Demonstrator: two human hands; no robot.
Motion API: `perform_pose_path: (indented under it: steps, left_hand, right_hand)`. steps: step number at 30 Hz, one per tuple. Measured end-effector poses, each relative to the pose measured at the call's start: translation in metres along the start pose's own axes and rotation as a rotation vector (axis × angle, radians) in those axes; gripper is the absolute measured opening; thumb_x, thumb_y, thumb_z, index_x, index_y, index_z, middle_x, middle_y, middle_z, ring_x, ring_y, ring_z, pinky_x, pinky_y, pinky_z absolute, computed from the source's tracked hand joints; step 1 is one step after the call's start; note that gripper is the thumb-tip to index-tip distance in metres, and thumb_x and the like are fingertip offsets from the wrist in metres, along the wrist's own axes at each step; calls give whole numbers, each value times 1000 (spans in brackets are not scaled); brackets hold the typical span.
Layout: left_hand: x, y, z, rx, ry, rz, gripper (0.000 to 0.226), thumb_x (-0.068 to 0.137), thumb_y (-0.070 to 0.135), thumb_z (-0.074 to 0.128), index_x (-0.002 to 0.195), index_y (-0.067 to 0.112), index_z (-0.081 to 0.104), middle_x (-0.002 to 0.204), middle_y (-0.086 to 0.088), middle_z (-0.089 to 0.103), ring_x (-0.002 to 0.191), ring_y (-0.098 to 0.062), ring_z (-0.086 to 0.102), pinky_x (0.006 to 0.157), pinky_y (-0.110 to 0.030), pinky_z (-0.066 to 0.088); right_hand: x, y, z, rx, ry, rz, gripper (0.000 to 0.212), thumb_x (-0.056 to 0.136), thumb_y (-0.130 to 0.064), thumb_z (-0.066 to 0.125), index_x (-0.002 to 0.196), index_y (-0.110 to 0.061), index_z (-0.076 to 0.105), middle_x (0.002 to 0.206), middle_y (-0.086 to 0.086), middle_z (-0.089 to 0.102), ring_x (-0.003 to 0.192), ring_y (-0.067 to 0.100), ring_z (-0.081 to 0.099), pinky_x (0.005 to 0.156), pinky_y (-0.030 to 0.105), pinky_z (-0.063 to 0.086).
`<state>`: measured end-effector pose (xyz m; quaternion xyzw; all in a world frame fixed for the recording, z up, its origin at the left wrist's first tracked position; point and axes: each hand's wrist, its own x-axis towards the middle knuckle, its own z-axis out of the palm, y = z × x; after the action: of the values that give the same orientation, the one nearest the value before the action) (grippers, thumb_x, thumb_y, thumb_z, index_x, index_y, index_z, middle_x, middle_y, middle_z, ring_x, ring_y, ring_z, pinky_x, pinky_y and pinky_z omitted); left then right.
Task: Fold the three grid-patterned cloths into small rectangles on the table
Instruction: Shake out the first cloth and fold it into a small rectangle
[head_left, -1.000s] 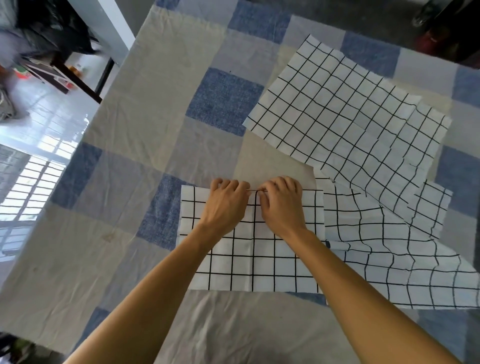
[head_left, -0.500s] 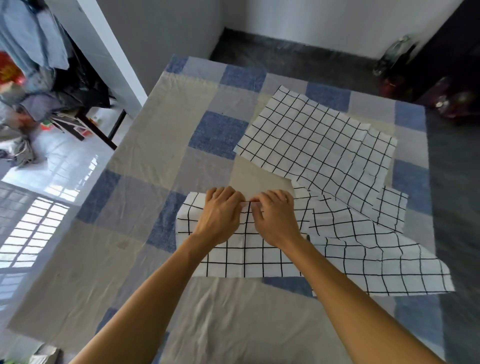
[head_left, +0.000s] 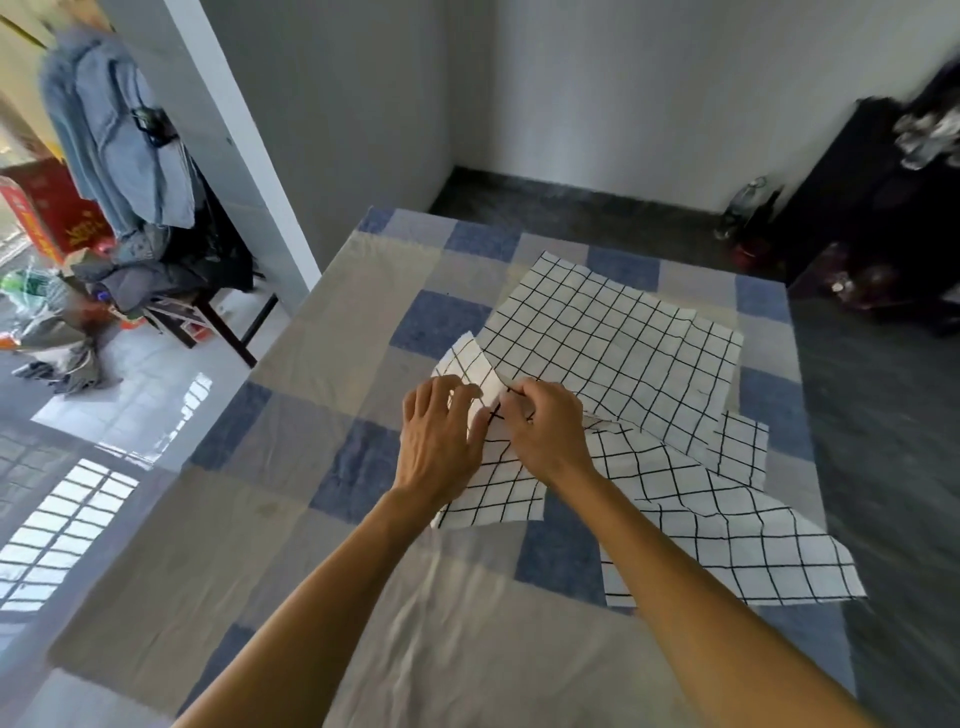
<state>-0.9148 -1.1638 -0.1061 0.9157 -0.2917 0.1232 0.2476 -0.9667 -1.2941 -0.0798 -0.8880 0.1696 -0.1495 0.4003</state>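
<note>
Now both hands pinch the near cloth at its far edge, side by side: left hand and right hand closed on fabric, lifting it off the bench. Half a sec ago that edge lay flat under the fingers; now the cloth's far left corner stands up & curls back over the left hand, w/ the near part still on the patchwork cover. Other two grid cloths unchanged: far cloth spread flat beyond the hands, right cloth lying rumpled to the right, partly under the far one. Camera has tilted up, so more wall, floor & a chair w/ clothes show.
</note>
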Motion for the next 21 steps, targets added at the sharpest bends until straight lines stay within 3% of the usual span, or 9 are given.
perform_pose_path:
  steps: [4,12,17,21]
  left_hand:
    - [-9,14,-5,-43,10,-14,27,94,40,49,110,20,59,112,-1,59,105,-20,49,96,-38,38]
    - [-17,30,-16,-71,94,-13,14,85,25,69,94,15,67,92,-2,69,88,-22,62,88,-35,44]
    - [-18,33,-22,-129,70,-30,14,82,22,69,94,14,70,91,-2,72,85,-23,65,89,-30,37]
    - [-16,33,-26,-133,57,-16,17,82,22,69,97,13,70,92,-3,72,85,-23,66,89,-32,40]
  right_hand:
    - [-7,-7,-11,-7,11,-85,18,93,-28,51,95,-17,66,86,-9,62,89,11,53,90,44,44]
    - [-21,-5,-18,-137,21,-226,16,93,-29,51,97,-18,62,95,-7,59,92,8,47,91,39,42]
    - [-20,-6,-22,-234,60,-335,26,94,-26,52,119,-20,56,125,1,53,121,17,45,103,37,33]
    - [-13,-6,-24,-365,0,-383,21,99,-30,45,105,-19,62,128,5,54,127,20,39,106,44,29]
